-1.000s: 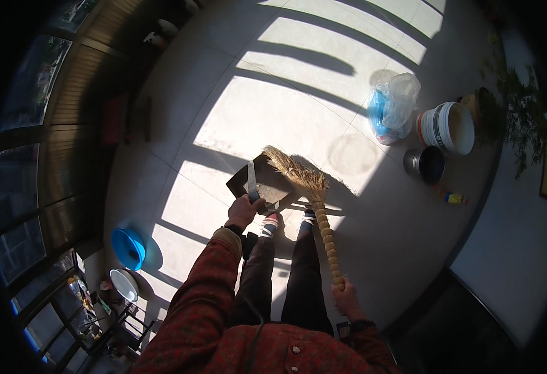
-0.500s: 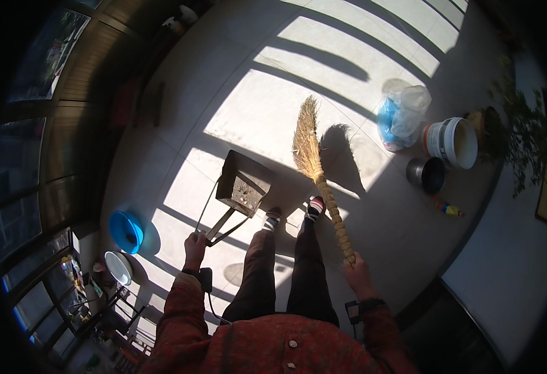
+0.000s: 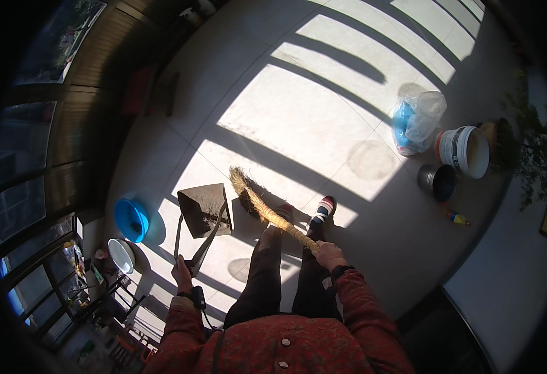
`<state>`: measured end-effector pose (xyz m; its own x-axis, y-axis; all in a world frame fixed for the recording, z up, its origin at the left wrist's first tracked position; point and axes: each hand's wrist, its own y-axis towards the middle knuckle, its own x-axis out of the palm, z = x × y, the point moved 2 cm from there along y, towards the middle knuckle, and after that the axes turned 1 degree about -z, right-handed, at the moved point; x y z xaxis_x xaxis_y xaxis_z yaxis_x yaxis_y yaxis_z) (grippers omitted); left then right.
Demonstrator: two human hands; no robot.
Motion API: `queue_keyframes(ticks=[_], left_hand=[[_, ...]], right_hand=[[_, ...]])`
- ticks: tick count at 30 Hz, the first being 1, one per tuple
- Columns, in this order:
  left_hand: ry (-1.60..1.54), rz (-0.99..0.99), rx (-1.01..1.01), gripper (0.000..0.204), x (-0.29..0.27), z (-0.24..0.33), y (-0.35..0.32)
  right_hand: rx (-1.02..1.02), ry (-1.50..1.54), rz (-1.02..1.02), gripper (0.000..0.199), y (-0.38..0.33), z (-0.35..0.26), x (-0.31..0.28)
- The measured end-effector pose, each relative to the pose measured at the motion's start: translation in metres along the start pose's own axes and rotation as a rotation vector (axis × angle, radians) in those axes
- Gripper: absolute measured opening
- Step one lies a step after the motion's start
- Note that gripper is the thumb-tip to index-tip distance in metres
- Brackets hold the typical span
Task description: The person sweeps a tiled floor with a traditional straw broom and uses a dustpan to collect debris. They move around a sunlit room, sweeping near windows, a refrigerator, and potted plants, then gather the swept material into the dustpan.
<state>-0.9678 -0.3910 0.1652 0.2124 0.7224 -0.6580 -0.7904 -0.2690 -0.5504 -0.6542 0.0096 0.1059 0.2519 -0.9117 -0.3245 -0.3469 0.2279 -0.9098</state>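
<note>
My left hand (image 3: 182, 272) is closed round the handle of a metal dustpan (image 3: 200, 198), whose pan is near the floor left of my feet. Grey dirt and small bits lie in the pan. A straw broom (image 3: 275, 218) slants across in front of my legs, its bound handle gripped by my right hand (image 3: 329, 255). Its bristle head (image 3: 240, 184) is beside the dustpan's right edge, with a narrow gap between them. Whether the bristles press on the floor I cannot tell.
At left stand a blue basin (image 3: 131, 220) and a white basin (image 3: 121, 256). To the right are a plastic bag (image 3: 424, 118), a white bucket (image 3: 464, 151), a dark metal pot (image 3: 437, 182), a small colourful toy (image 3: 457, 217) and a plant (image 3: 529, 162). Sunlight stripes the tiled floor (image 3: 273, 106).
The broom has swung left and down from ahead of my feet to beside the dustpan, my right hand moving left with it. The dustpan has shifted left and turned.
</note>
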Motion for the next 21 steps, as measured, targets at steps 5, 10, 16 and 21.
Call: queue_keyframes(ticks=[5, 10, 16, 21], left_hand=[[0.073, 0.010, -0.008, 0.054, -0.005, -0.014, 0.002], [0.136, 0.029, 0.056, 0.052, 0.007, -0.024, 0.002], [0.118, -0.061, 0.120, 0.049, 0.038, -0.021, -0.009], [0.114, -0.159, 0.108, 0.047, 0.065, 0.008, -0.032]], right_hand=[[0.066, -0.058, 0.131, 0.041, 0.008, 0.097, -0.085], [0.122, -0.156, 0.308, 0.042, -0.007, 0.146, -0.185], [-0.006, -0.021, 0.341, 0.035, -0.053, 0.120, -0.265], [-0.104, -0.182, 0.733, 0.027, -0.049, 0.083, -0.316]])
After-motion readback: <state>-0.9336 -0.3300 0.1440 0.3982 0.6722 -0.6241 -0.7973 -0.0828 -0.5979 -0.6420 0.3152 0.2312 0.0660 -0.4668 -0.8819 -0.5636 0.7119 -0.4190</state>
